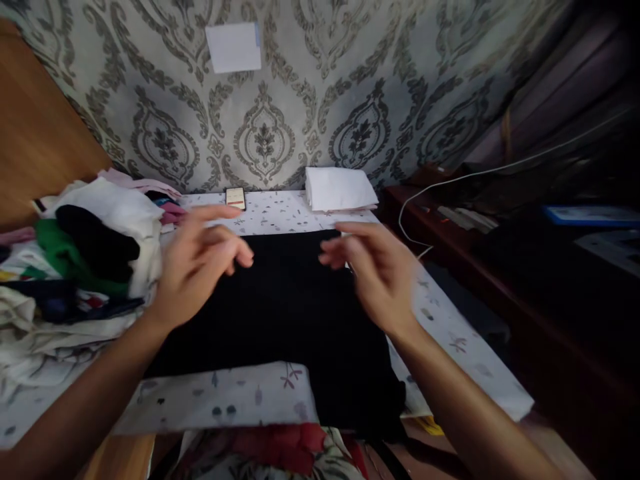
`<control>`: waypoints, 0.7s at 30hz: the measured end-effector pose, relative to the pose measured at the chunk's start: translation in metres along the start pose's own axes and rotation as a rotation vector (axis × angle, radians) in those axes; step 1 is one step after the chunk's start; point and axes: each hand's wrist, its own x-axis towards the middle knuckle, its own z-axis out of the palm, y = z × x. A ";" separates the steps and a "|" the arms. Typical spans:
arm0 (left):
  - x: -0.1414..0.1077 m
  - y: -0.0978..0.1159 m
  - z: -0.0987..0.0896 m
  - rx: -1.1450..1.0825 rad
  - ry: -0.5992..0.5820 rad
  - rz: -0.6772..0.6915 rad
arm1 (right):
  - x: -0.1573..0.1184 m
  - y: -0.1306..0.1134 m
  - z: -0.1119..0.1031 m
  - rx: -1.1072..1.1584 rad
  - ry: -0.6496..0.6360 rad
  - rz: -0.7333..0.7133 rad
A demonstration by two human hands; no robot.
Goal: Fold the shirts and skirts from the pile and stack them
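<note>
A black garment (280,300) lies spread over the table, and one part of it hangs past the front edge at the right. Its exact kind cannot be made out. Above its left side is my left hand (197,267), index finger stretched out, the other fingers loosely bent, nothing held. My right hand (377,270) mirrors it over the garment's right side, slightly blurred, with its thumb and index finger apart and nothing between them. Both hands appear to be off the cloth.
A heap of mixed clothes (95,247) fills the table's left side. At the back are a phone (235,198) and a folded white cloth (340,189). The patterned table cover (200,403) shows in front. To the right, a white cable (465,175) crosses dark furniture (430,200).
</note>
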 end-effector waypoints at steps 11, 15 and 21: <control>0.030 -0.185 -0.015 0.943 -0.311 -0.546 | 0.043 0.168 0.054 -0.972 -0.490 0.251; 0.015 -0.208 -0.059 1.059 -0.224 -0.630 | 0.040 0.166 0.048 -0.981 -0.485 0.220; -0.015 -0.186 -0.060 1.072 -0.184 -0.332 | 0.010 0.153 0.008 -1.016 -0.438 0.166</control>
